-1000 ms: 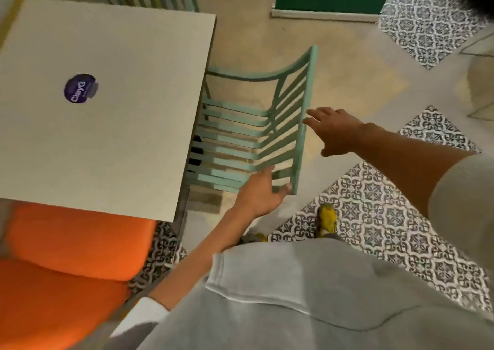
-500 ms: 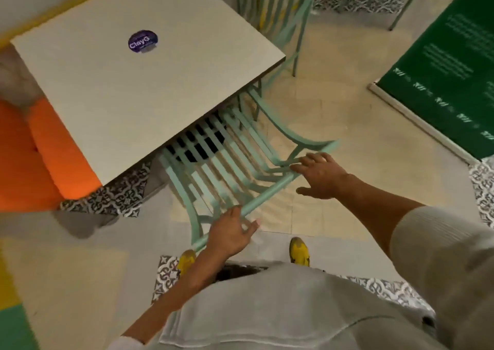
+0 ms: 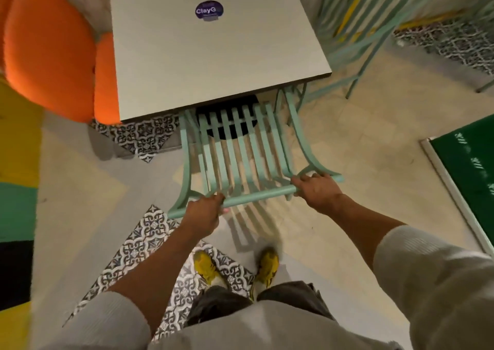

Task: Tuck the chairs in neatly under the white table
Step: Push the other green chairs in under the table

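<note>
At the near edge of the white table (image 3: pixel 213 55), a mint slatted chair (image 3: pixel 238 157) sits half tucked.

Left hand (image 3: pixel 203 213) and right hand (image 3: pixel 315 189) each hold its top rail in a closed grip; push evenly, keeping the back square to the edge.

White table (image 3: pixel 213 63) bears one round purple sticker (image 3: pixel 209 10); mint chair (image 3: pixel 240 149) stands on the floor (image 3: pixel 361 162).

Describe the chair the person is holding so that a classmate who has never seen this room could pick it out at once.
Find the white table with the round purple sticker. At its near edge stands a mint-green slatted chair, seat partly under the tabletop. Unlike the green chairs at the far right, both hands, left and right, grip its top rail.
</note>
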`<state>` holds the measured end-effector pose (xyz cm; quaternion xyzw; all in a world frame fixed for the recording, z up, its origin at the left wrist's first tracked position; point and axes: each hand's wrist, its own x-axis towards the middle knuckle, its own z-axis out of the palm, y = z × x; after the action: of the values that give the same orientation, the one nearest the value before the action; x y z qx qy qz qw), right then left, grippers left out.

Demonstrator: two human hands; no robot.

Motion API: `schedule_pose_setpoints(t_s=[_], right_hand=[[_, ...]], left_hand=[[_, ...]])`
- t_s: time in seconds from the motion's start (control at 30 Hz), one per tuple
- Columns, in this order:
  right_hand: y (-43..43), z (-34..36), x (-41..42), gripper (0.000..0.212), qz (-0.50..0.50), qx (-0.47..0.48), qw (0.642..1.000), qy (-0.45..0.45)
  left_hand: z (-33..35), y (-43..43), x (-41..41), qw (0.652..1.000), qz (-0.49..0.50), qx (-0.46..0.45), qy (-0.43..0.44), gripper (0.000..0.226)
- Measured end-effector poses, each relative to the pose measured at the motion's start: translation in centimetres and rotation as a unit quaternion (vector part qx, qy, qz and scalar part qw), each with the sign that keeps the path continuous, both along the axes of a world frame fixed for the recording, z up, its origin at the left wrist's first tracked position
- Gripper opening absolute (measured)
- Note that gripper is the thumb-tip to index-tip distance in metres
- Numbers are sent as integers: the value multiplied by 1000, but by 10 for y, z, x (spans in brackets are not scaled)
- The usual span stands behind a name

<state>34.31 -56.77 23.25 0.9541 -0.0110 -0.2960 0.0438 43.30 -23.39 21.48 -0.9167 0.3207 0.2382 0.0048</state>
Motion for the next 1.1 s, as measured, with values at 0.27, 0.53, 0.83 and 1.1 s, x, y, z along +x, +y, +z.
schedule_pose_setpoints(t_s=[0.27, 0.53, 0.83, 1.1], right_hand=[[-13, -8, 12, 42, 5, -13, 1000, -13], [-15, -8, 21, 48, -6, -2, 1000, 9], [-3, -7, 26, 46, -64, -31, 997, 14], [-6, -8, 25, 46, -72, 18, 997, 19]], left_hand=[[-1, -13, 2, 1000, 26, -9, -7, 28], [-6, -12, 7, 999, 26, -20, -5, 39], [1, -16, 16, 1000, -7, -2, 4, 38], [3, -18, 20, 1000, 5, 12, 21, 51]])
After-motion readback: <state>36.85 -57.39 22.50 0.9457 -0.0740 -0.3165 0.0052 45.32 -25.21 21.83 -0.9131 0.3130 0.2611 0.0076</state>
